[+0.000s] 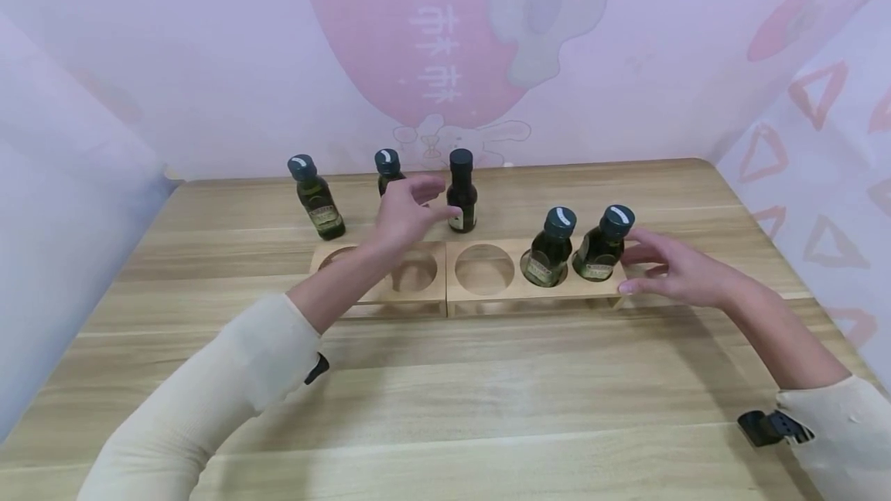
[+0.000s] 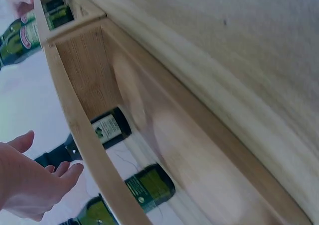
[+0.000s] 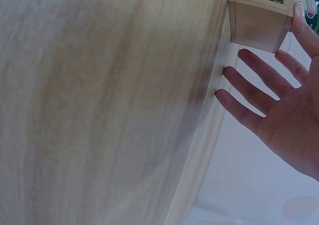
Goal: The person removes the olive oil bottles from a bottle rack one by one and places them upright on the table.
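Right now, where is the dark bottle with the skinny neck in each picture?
Head: dark bottle, just above the middle, beside the left hand.
Left wrist: dark bottle, left of the middle, partly behind the wooden rack's edge.
Right wrist: not in it.
Shared landmark: the wooden rack, in all three.

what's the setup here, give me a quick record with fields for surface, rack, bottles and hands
surface: wooden table
holder: wooden rack
in rack: inner bottle, outer bottle
behind rack: left bottle, middle bottle, right bottle
partly hidden: middle bottle, by left hand
left hand: open near right bottle, contact unclear
right hand: open at rack's right end
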`<action>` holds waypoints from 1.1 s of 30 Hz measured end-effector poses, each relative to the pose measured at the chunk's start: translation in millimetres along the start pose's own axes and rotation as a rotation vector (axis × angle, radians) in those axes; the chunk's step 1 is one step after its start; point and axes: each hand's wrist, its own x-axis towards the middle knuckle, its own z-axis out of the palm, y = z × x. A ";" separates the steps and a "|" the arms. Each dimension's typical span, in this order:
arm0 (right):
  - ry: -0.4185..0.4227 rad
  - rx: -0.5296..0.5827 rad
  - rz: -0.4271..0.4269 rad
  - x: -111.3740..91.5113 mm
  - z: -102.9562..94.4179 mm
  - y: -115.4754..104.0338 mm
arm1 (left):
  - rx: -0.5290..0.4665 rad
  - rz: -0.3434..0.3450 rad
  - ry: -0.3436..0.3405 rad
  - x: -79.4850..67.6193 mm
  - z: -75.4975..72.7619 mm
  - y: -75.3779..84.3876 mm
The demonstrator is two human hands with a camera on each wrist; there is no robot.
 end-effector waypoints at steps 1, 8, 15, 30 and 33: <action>-0.001 0.001 0.003 0.0 -0.1 0.4 | 0.003 0.005 -0.002 -2.0 1.5 0.5; 0.001 0.000 -0.009 -0.2 0.6 1.8 | -0.029 0.028 -0.020 -11.9 15.2 2.6; 0.000 0.004 -0.014 -0.1 0.2 2.3 | -0.051 0.014 -0.040 -17.7 29.7 4.2; -0.006 -0.001 -0.020 0.3 -1.4 -0.3 | -0.016 0.167 -0.270 -25.8 58.0 6.5; -0.007 0.003 -0.019 -0.5 -1.0 -0.3 | -0.025 0.152 -0.328 -27.1 61.5 6.0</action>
